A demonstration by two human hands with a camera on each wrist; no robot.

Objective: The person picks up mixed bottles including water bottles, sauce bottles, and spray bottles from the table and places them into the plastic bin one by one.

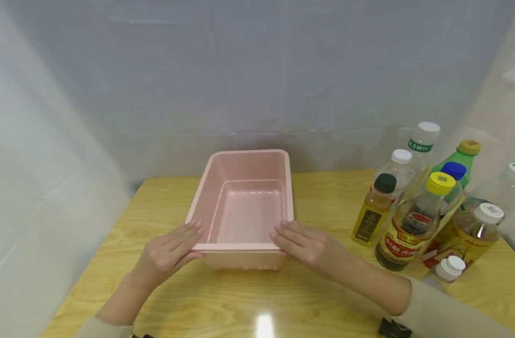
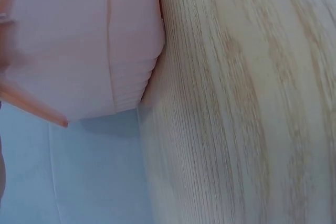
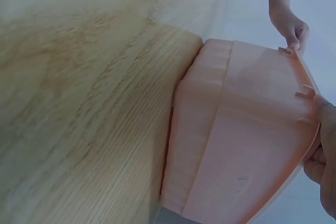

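Note:
A pink rectangular plastic basin (image 1: 251, 211) stands on the wooden table, its inside bare. My left hand (image 1: 170, 251) grips the near left corner of the rim, fingers over the edge and thumb beneath. At the near right corner my right hand (image 1: 306, 246) holds the rim in the same way. From the right wrist view, the basin's outer wall (image 3: 252, 124) shows with the right thumb (image 3: 323, 109) under the rim and the left hand (image 3: 287, 24) at the far corner. In the left wrist view the basin's side (image 2: 68, 45) meets the tabletop.
Several bottles stand close together on the right of the table (image 1: 190, 300), among them a yellow-capped bottle (image 1: 409, 225), a dark-capped bottle (image 1: 373, 211) and a green bottle (image 1: 460, 162). Behind the basin hangs a pale sheet (image 1: 249, 70). A small white-capped bottle (image 1: 449, 268) is near my right forearm.

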